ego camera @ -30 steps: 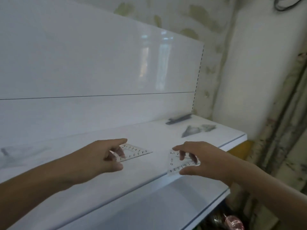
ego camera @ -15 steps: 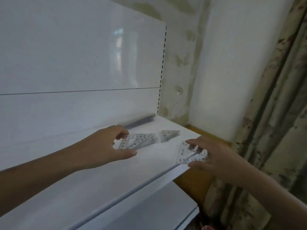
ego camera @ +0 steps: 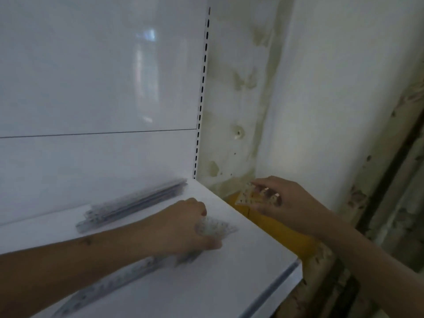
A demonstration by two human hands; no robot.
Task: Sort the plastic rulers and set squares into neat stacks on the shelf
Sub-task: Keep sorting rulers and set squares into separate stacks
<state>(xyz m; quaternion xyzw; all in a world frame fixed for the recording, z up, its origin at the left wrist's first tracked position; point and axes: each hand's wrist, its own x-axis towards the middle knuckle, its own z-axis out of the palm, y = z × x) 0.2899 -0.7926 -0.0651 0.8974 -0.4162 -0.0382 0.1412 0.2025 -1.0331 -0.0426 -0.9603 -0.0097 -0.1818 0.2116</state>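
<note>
- Two clear plastic set squares are in play: the left hand pinches one small triangular set square low over the white shelf, seemingly touching it near the right end
- The right hand grips the second clear triangular set square in curled fingers, in the air just past the shelf's right edge, above a yellow surface
- A blurred stack of long clear plastic rulers lies along the back panel, well apart from the left hand; another long ruler lies nearer, partly under the left forearm
- Likely step: starting a set-square stack; best laid flat, corners squared, then the second one set exactly on top
- Risk: thin slick plastic slides, so it should be lowered, not dropped
</note>
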